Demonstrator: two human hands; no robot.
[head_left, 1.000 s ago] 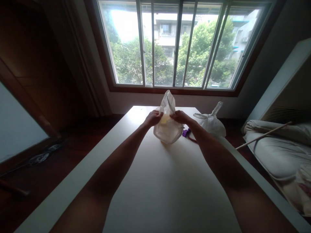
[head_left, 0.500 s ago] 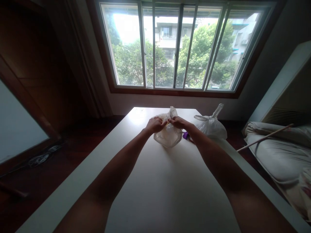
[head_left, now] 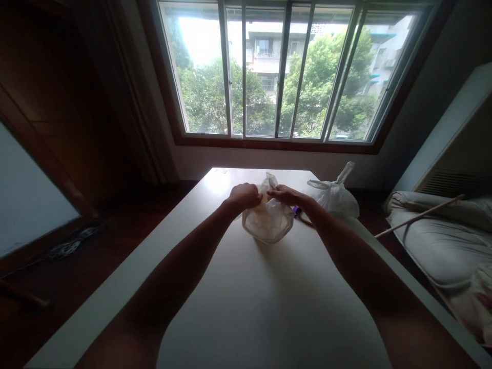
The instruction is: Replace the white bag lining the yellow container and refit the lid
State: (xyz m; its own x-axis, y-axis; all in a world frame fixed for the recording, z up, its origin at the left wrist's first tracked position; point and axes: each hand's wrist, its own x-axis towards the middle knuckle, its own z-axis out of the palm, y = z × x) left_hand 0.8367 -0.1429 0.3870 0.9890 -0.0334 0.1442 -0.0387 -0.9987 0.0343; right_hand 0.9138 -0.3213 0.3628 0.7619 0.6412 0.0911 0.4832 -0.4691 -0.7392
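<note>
Translucent bag (head_left: 268,225) shifted nearer, hands (head_left: 244,197) closed on its top, purple item (head_left: 296,211), knotted bag (head_left: 340,202) by right forearm (head_left: 331,233)

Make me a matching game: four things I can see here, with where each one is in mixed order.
1. Translucent bag
2. White bag with raised handles
3. Purple item
4. Thin stick

A. Across the pale padding
B. Near the table's right edge
C. Between left hand and right hand
D. Partly hidden by the right arm

Pairs: 1-C, 2-B, 3-D, 4-A
</note>
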